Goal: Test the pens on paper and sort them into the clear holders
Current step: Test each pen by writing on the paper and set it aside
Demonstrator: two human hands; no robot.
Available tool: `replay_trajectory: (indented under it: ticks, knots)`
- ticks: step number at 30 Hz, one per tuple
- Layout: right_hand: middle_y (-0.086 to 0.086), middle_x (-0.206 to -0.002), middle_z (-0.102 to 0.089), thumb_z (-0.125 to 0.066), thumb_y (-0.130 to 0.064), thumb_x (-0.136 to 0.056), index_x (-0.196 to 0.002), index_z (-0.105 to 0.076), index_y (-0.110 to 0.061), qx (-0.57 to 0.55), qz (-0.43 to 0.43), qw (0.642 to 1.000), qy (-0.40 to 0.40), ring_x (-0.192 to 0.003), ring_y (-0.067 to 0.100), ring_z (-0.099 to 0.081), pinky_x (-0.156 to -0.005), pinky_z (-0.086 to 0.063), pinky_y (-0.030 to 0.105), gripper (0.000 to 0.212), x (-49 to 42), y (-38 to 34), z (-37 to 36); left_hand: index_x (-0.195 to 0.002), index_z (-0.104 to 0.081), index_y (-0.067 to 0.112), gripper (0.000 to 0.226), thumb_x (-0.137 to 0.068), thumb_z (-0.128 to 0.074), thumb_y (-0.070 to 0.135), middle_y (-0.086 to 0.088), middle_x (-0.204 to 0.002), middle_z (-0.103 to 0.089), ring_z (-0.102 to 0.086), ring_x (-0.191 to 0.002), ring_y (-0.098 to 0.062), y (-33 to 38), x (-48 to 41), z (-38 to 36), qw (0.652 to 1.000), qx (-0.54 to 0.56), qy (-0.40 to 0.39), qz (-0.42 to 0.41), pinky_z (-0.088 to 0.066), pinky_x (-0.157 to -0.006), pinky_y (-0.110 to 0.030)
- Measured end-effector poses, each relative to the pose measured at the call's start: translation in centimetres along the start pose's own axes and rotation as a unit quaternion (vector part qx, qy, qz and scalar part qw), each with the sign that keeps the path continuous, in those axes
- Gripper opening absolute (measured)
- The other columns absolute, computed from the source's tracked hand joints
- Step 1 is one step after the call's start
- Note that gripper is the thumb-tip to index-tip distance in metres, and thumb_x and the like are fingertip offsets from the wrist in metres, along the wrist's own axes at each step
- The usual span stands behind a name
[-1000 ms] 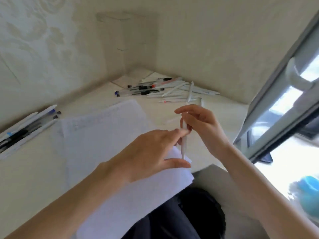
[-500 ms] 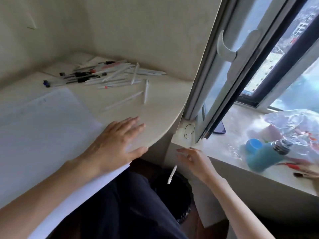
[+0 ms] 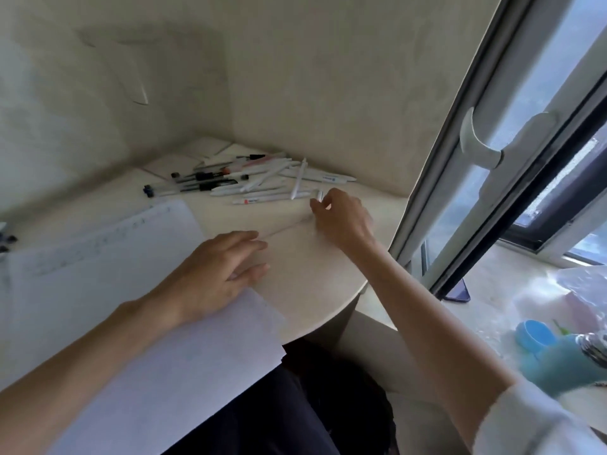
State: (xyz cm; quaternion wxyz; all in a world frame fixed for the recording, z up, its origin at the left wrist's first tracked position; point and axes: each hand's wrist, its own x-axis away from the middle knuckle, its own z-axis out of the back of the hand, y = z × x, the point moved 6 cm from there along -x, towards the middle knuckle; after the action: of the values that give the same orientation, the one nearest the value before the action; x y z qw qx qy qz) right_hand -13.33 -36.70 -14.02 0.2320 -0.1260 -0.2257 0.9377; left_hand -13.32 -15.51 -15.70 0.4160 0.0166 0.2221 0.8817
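— What moved?
— The right hand point(image 3: 341, 218) has come up from below the desk edge since half a second ago. I now see it at the pen pile point(image 3: 262, 182). The left hand point(image 3: 223, 270) hasn't shifted.
— Right hand grip?
— Thumb and forefinger pinch the end of a white pen point(image 3: 319, 194) at the near right edge of the pile. The fingers hide the rest of that pen.
— Left?
— Flat, fingers straight and spread, holding nothing. The palm is on the corner of the paper point(image 3: 98, 290) and the fingertips are on the bare desk point(image 3: 312, 284).
— Between the hands?
— One thin pale pen point(image 3: 289, 226) lies loose on the desk, blurred, its near end just beside the left fingertips.
— The pile?
— White and dark-capped pens, heaped toward the back corner. Behind them are the clear holders point(image 3: 184, 159), only faint outlines. I can't tell what's inside.
— Rest?
— A few dark pens point(image 3: 5, 239) at the far left edge. On the right are the window handle point(image 3: 479, 142), a phone point(image 3: 458, 292) and a blue bottle point(image 3: 558, 366).
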Motion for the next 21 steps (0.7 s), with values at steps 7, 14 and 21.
replay_trajectory:
  ticks: [7,14,21]
  knots:
    - [0.015,-0.102,-0.063,-0.055,-0.021,-0.085,-0.084,-0.054,-0.01,0.0,-0.056,0.998,-0.021,-0.096,0.031,-0.06,-0.066,-0.034,0.028,0.011,-2.7,-0.6,-0.5,-0.132,-0.048,0.028,0.094,-0.071,-0.006,0.085,0.012,-0.143,-0.035,-0.03,-0.131,-0.007,-2.1,2.2,1.2,0.999,-0.011,0.03,0.008,-0.02,-0.106,-0.021]
    - [0.017,-0.094,-0.055,-0.043,0.002,-0.086,-0.103,-0.043,-0.005,-0.141,0.112,0.984,0.017,-0.086,0.033,-0.05,-0.062,-0.029,0.035,0.019,0.1,-6.3,-0.1,-0.13,-0.048,0.035,0.082,-0.073,-0.012,0.082,0.024,-0.137,-0.03,-0.026,-0.127,0.004,-6.4,6.0,4.8,0.996,-0.011,0.071,0.056,-0.019,-0.105,-0.021]
    - [-0.003,-0.059,-0.051,-0.045,-0.064,-0.087,-0.062,-0.044,-0.014,-0.02,0.24,0.97,0.02,-0.063,0.022,-0.05,-0.064,-0.036,0.032,0.055,3.0,-16.5,-4.6,-0.125,-0.056,0.025,0.078,-0.078,-0.019,0.074,0.008,-0.138,-0.044,-0.041,-0.127,-0.016,-10.8,11.4,6.6,0.983,-0.048,0.11,0.138,-0.029,-0.105,-0.032]
